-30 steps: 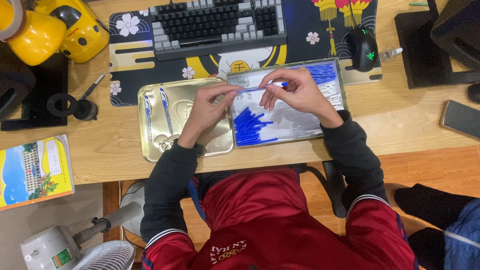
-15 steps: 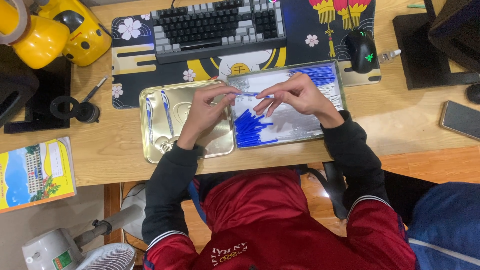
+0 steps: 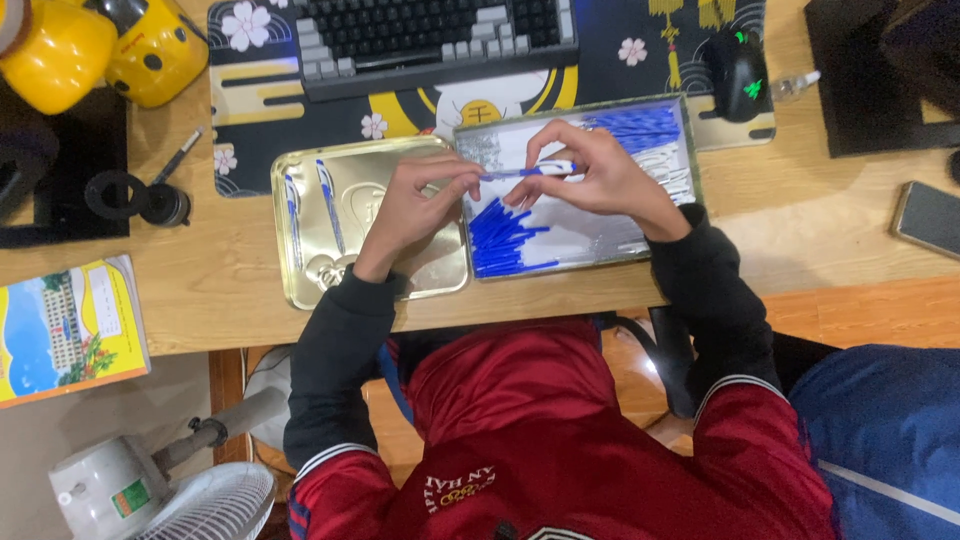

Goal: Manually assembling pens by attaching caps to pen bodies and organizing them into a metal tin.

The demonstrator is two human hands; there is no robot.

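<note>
A blue-and-white pen (image 3: 528, 171) is held level between both hands, above the seam where two trays meet on a wooden desk (image 3: 800, 225). The left hand (image 3: 420, 205) pinches the pen's left end with closed fingertips; the right hand (image 3: 600, 180) curls over the other end, fingers closed around it. Below lies a silver tray (image 3: 668, 130) heaped with blue pen parts (image 3: 505, 235); to its left a gold tray (image 3: 300, 285) carries two finished pens (image 3: 310, 205). Farther off sit a keyboard (image 3: 430, 35) and a black mouse (image 3: 738, 75). Joining the parts cleanly seems to call for keeping both ends in line and pressing straight, over the trays.
</note>
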